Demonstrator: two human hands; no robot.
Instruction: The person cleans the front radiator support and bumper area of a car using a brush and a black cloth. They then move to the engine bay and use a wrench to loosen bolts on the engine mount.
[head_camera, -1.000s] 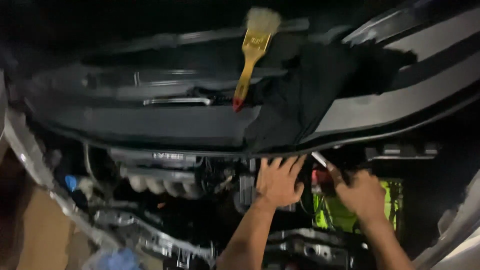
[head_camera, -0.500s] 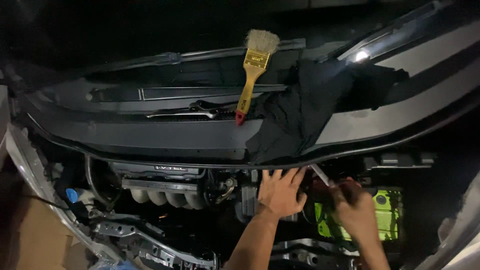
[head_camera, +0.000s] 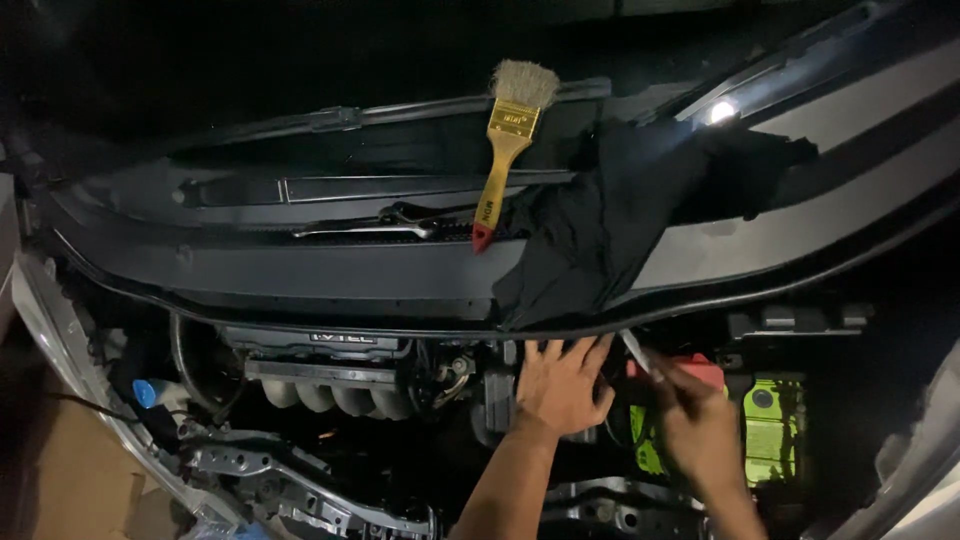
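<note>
Now left hand (head_camera: 560, 385) spread flat in engine bay (head_camera: 330, 400) — right hand (head_camera: 695, 425) blurred, seemingly pinching thin white tool (head_camera: 637, 352).

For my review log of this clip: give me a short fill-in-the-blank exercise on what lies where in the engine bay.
1. The brush lying by the wipers has a ____ handle with a red tip.
2. Right of the brush, a ____ cloth hangs over the cowl edge.
3. The left hand rests with fingers ____ on parts in the engine bay.
4. The right hand is in front of the bright ____ battery cover.

Missing words: yellow; black; spread; green
</note>
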